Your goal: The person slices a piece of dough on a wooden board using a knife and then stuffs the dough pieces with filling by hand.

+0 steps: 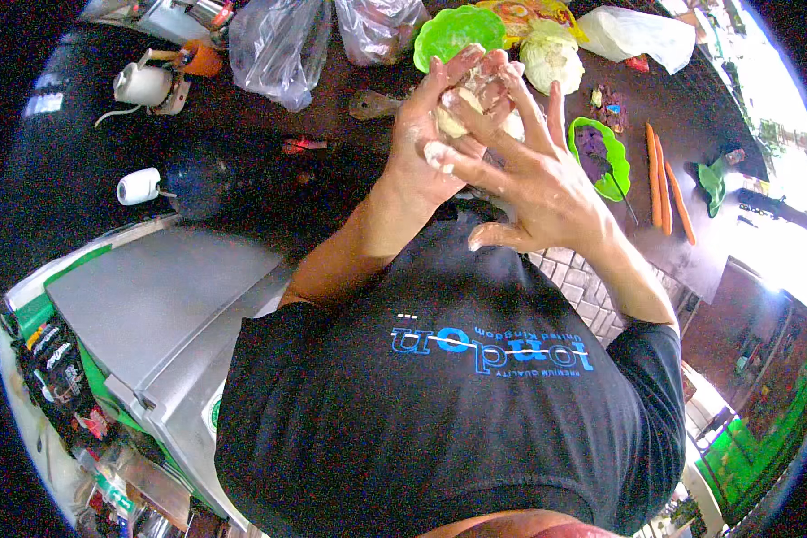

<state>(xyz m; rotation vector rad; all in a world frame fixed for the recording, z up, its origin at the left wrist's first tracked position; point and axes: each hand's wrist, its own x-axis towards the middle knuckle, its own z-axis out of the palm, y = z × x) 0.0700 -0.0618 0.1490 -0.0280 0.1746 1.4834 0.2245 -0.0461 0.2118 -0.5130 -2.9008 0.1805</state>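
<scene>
My left hand (420,144) is raised palm up with a lump of pale dough (456,120) resting in it. Over it, with fingers spread, is my right hand (545,175), its index finger by the dough. Sticky white smears cover the fingers of both hands. The right hand's fingers partly hide the dough and the left palm. Just beyond the hands are a green scalloped bowl (454,32) and a pale round cabbage (550,57). To the right, a second green bowl (608,161) holds something purple and a thin utensil.
Several carrots (658,178) lie on the dark table at right. Plastic bags (279,50) stand at the back left, with a white bag (635,33) at the back right. A wooden utensil (374,105) lies left of the hands. A grey refrigerator (161,296) stands at lower left.
</scene>
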